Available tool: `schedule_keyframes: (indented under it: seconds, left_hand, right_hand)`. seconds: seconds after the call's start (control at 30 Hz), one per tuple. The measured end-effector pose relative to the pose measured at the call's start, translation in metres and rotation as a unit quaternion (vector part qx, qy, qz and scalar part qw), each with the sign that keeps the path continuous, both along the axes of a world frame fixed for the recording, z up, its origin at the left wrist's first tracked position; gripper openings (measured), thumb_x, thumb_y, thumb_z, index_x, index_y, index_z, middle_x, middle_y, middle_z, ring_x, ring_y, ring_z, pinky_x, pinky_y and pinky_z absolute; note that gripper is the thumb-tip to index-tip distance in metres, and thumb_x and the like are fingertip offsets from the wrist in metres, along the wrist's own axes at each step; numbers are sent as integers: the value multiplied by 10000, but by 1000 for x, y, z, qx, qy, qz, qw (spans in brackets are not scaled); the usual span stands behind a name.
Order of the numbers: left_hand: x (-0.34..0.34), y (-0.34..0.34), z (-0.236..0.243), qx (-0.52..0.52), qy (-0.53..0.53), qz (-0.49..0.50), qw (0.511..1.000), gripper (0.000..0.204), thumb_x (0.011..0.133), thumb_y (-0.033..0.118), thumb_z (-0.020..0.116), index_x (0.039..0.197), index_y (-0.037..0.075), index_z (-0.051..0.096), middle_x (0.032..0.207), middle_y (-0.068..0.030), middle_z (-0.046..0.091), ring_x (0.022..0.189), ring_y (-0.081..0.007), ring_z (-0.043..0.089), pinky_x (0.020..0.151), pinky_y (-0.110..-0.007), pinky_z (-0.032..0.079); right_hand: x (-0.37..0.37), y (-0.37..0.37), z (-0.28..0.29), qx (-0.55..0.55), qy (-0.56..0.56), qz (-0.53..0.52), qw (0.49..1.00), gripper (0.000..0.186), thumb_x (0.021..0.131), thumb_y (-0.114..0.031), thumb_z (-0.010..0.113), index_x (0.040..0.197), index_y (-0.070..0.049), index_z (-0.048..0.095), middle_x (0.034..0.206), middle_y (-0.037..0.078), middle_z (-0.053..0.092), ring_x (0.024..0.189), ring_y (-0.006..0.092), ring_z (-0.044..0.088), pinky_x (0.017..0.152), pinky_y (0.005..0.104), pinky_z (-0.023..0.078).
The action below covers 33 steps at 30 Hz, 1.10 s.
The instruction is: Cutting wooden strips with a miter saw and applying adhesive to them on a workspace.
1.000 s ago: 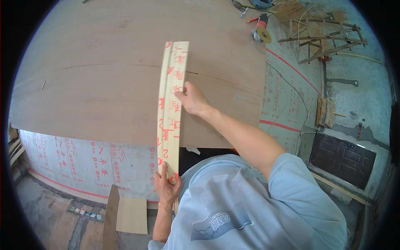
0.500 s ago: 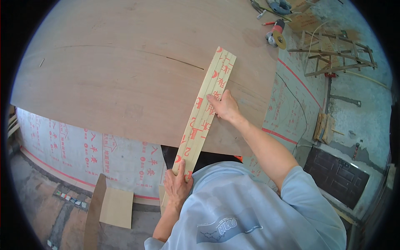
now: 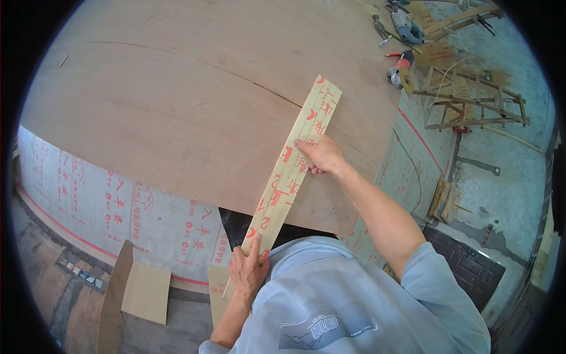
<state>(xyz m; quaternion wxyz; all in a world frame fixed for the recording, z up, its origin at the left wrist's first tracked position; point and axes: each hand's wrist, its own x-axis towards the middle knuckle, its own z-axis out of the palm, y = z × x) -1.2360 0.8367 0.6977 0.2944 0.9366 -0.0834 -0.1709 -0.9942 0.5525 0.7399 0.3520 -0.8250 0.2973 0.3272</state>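
Although its near end juts past the edge of the worktop, a broad sheet of smooth brown wood, the long, narrow, pale-yellow strip with red print lies slantwise mostly over that surface, its far end leaning right. Whether it touches the wood I can't tell from here. The left hand has its grip closed about the near end, index finger laid along the printed face. The right hand pinches the right edge farther up, thumb flat on top and the other fingers curled at the side. Over at the far right corner of the worktop sits a red-and-grey angle grinder with a yellow disc, a slim red stick just beside it and a blue-grey power tool beyond. Past that corner, a rough frame of wooden slats rests on the floor. Below the near edge spreads grey sheeting with red print, and at lower left a square pale board stands beside a curved-looking brown panel.
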Motion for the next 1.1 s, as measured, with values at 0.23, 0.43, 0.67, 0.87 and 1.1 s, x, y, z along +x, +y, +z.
schedule_keyframes:
  seconds: [0.23, 0.43, 0.67, 0.87, 1.1]
  left_hand:
    - [-2, 2, 2, -11, -2, 24, 1000, 867, 673, 184, 829, 1486, 272, 540, 903, -136, 477, 799, -323, 554, 655, -433, 486]
    - [1, 8, 1, -16, 12, 16, 1000, 864, 673, 176, 829, 1482, 269, 541, 913, -144, 486, 809, -328, 559, 663, -443, 487]
    - [4, 11, 1, -21, 11, 23, 999, 857, 666, 165, 827, 1473, 263, 552, 910, -145, 489, 813, -329, 561, 673, -440, 493]
    - [5, 11, 4, -14, 9, 23, 1000, 850, 663, 155, 820, 1466, 256, 561, 903, -143, 488, 806, -327, 562, 665, -434, 491]
    - [5, 10, 5, -8, 13, 30, 999, 831, 669, 164, 824, 1456, 244, 572, 903, -142, 488, 798, -324, 558, 660, -431, 490]
  right_hand:
    - [9, 7, 3, 6, 7, 9, 1000, 410, 996, -424, 631, 1078, -32, 719, 703, 66, 695, 458, 128, 602, 399, 270, 485]
    - [11, 14, 6, 15, 3, -9, 1000, 334, 987, -366, 646, 1066, -50, 722, 629, 39, 643, 413, 123, 559, 399, 290, 488]
    - [14, 15, 3, 13, 6, -3, 1000, 349, 981, -385, 651, 1071, -55, 722, 638, 47, 654, 420, 123, 569, 405, 291, 493]
    - [16, 14, 2, 14, 14, 2, 1000, 405, 984, -426, 646, 1046, -33, 724, 619, 57, 645, 426, 125, 581, 405, 282, 481]
    - [25, 13, -1, -7, 72, 48, 996, 457, 987, -466, 638, 1006, -17, 723, 624, 75, 659, 444, 132, 607, 402, 278, 478]
